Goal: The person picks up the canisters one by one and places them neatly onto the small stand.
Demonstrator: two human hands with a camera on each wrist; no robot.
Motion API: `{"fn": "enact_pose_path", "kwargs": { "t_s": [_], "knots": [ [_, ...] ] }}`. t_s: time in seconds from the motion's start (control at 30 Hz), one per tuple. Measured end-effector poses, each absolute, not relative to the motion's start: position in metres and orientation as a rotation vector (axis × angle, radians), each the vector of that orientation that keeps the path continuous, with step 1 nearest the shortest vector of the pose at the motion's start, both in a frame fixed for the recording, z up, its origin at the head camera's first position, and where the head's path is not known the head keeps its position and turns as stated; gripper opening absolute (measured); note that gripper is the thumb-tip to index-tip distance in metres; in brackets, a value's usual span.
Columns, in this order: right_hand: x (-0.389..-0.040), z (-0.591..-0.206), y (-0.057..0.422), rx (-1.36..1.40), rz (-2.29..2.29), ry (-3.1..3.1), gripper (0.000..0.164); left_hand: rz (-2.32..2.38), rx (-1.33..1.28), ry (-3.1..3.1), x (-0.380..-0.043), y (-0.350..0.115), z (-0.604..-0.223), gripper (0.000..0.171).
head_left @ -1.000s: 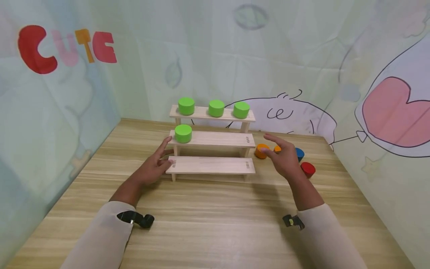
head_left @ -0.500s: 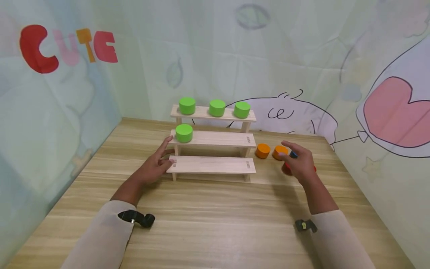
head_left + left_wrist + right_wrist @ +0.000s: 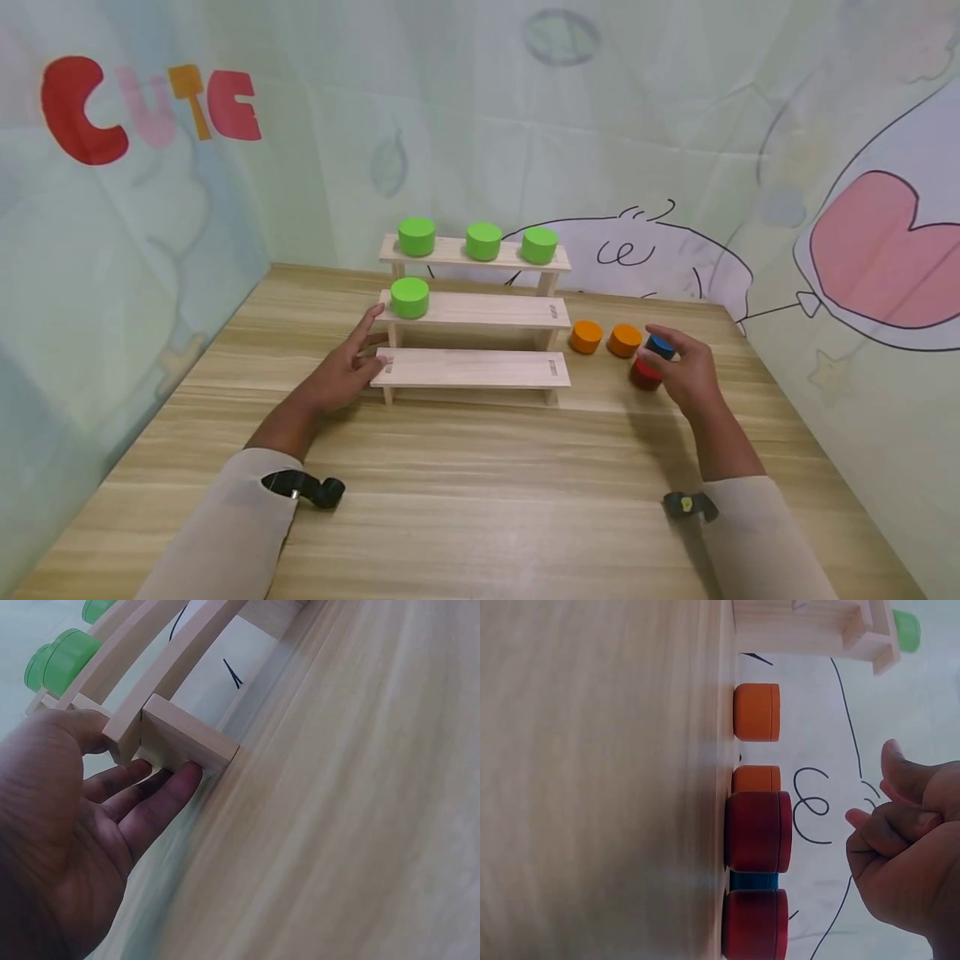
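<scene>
My left hand [image 3: 337, 377] holds the left end of a three-step wooden rack [image 3: 471, 367]. In the left wrist view, the thumb lies over a step's end while the other fingers press against the side leg [image 3: 187, 735]. My right hand [image 3: 692, 375] hovers over a blue cylinder block [image 3: 661, 345] and red cylinder blocks, touching none of them. Its thumb and index finger are spread, the other fingers curled in. The right wrist view shows two red blocks, one red block [image 3: 754, 832] nearer the orange ones and another red block [image 3: 751, 926] beyond the blue.
Two orange blocks, one orange block [image 3: 586, 337] beside the rack and another orange block [image 3: 624, 341] farther right, stand on the wooden table [image 3: 480, 492]. Three green blocks, including a middle green block [image 3: 483, 242], sit on the top step. One green block [image 3: 409, 298] sits on the middle step.
My right hand has moved right, from over the orange blocks to above the blue and red ones, its grasp still unfilled. My left hand stays on the rack.
</scene>
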State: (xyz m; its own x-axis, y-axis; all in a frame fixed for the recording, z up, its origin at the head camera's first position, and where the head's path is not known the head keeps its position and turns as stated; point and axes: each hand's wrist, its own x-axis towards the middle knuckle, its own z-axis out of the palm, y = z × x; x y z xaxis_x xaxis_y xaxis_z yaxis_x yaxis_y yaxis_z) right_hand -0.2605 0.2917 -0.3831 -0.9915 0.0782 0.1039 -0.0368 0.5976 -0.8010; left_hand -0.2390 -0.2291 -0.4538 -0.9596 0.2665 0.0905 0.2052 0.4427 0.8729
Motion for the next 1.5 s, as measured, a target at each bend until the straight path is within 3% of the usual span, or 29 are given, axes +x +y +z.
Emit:
{"fn": "enact_pose_path", "kwargs": {
  "t_s": [0.7, 1.13, 1.5],
  "knots": [
    [-0.267, -0.396, 0.304, -0.319, 1.229, -2.915, 0.052, 1.567, 0.41, 2.62, -0.236, -0.228, -0.451, 0.078],
    [-0.267, -0.399, 0.308, -0.339, 1.195, -3.008, 0.054, 1.55, 0.4, 2.604, -0.216, -0.218, -0.42, 0.079],
    [-0.269, -0.405, 0.311, -0.292, 1.166, -3.034, 0.049, 1.534, 0.409, 2.618, -0.223, -0.219, -0.428, 0.079]
  ]
}}
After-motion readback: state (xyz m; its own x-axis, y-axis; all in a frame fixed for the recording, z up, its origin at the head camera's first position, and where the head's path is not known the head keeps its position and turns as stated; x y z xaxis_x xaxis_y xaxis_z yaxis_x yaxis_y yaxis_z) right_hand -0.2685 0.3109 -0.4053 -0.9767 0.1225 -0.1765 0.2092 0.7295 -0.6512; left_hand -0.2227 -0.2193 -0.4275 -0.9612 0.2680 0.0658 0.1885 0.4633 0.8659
